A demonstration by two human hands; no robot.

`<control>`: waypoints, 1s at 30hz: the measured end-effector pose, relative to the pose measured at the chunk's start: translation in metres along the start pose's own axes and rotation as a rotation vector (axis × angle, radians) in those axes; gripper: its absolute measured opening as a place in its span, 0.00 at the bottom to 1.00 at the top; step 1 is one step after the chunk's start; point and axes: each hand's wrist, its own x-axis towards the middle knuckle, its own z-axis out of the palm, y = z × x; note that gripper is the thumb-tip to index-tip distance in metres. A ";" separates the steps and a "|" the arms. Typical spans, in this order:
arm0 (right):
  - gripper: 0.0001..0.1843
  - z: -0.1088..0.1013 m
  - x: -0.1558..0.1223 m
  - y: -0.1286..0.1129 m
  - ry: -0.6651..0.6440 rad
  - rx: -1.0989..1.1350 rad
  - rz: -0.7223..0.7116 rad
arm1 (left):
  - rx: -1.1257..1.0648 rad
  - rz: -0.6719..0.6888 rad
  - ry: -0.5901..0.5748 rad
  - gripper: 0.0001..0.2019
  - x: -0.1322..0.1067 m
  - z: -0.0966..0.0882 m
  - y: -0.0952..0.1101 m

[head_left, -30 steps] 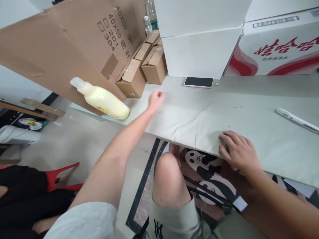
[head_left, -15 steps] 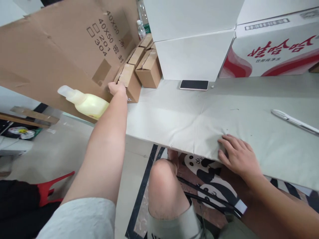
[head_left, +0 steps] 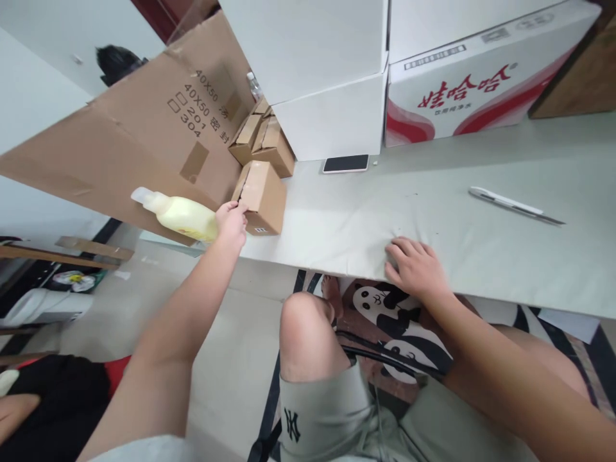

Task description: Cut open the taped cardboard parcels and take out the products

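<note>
My left hand (head_left: 233,221) has its fingers closed on the near left edge of a small brown cardboard box (head_left: 269,200), which stands upright on the cloth-covered table. Behind that box are more small cardboard boxes (head_left: 274,149), grouped against a large cardboard panel. A pale yellow bottle (head_left: 185,217) with a whitish cap lies tilted just left of my left hand, partly covered by it. My right hand (head_left: 416,264) rests on the table's front edge, holding nothing, its fingers loosely bent and apart.
A phone (head_left: 345,163) lies before stacked white cartons (head_left: 332,122). To the right are a red-and-white carton (head_left: 462,102) and a white cutter-like tool (head_left: 514,205). The large cardboard panel (head_left: 144,147) stands at the left. Part of another person (head_left: 52,404) shows lower left.
The small box held by my left hand has come toward me, away from the other boxes. The view has shifted, and my right hand stays at the table edge.
</note>
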 end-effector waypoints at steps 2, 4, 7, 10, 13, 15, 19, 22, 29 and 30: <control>0.16 -0.001 0.001 0.000 -0.021 0.125 0.072 | 0.000 -0.028 -0.104 0.15 -0.036 -0.005 0.003; 0.16 -0.005 0.001 0.004 -0.022 0.210 0.138 | 0.007 -0.063 -0.231 0.17 -0.070 -0.002 0.004; 0.17 -0.019 0.005 0.028 0.035 0.259 0.232 | 0.022 -0.106 -0.472 0.21 -0.111 0.016 0.000; 0.17 -0.039 0.011 0.073 0.186 0.239 0.427 | 0.023 -0.058 -0.643 0.23 -0.137 0.047 -0.009; 0.23 -0.054 0.016 0.124 0.274 0.155 0.614 | 0.034 0.039 -0.672 0.20 -0.153 0.086 -0.019; 0.29 -0.057 0.017 0.149 0.247 0.105 0.682 | 0.043 0.116 -0.678 0.17 -0.159 0.110 -0.023; 0.32 -0.055 0.020 0.166 0.073 0.056 0.760 | 0.068 0.255 -0.709 0.16 -0.165 0.146 -0.029; 0.24 -0.060 0.026 0.159 0.015 0.009 0.831 | 0.052 0.263 -0.756 0.21 -0.166 0.161 -0.033; 0.19 -0.092 0.032 0.137 0.315 0.184 0.959 | -0.159 0.334 -0.730 0.25 -0.169 0.163 -0.047; 0.19 -0.096 0.028 0.136 0.463 0.269 0.919 | -0.173 0.342 -0.731 0.25 -0.169 0.159 -0.049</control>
